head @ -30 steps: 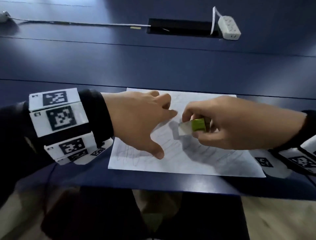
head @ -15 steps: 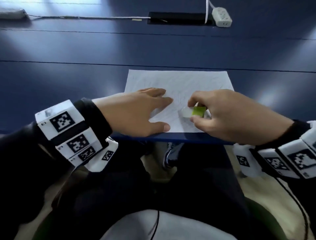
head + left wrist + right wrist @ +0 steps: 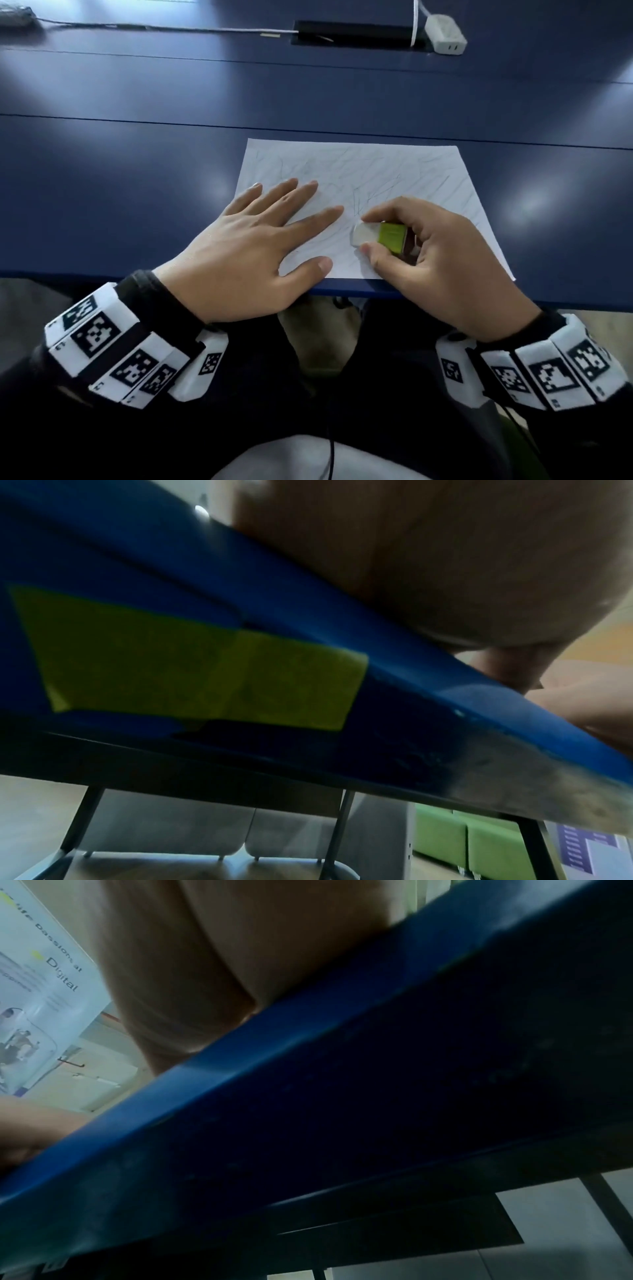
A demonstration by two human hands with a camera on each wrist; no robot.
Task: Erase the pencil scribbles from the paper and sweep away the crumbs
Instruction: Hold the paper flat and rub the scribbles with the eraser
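Note:
A white sheet of paper covered in faint pencil scribbles lies at the near edge of the blue table. My left hand lies flat on the sheet's left part, fingers straight and spread. My right hand pinches a white eraser with a green sleeve between thumb and fingers, its white end touching the paper just right of my left index fingertip. Both wrist views look at the table's edge from below; only the heel of each hand shows there, left hand and right hand.
A white power strip and its cable lie at the far side beside a black cable slot. Another cable runs along the far left. A yellow sticker is stuck under the table edge. My lap is below the edge.
The view tilted down and the paper sits nearer the table's front edge. My left hand flattened and spread on the sheet. My right hand keeps the eraser on the paper.

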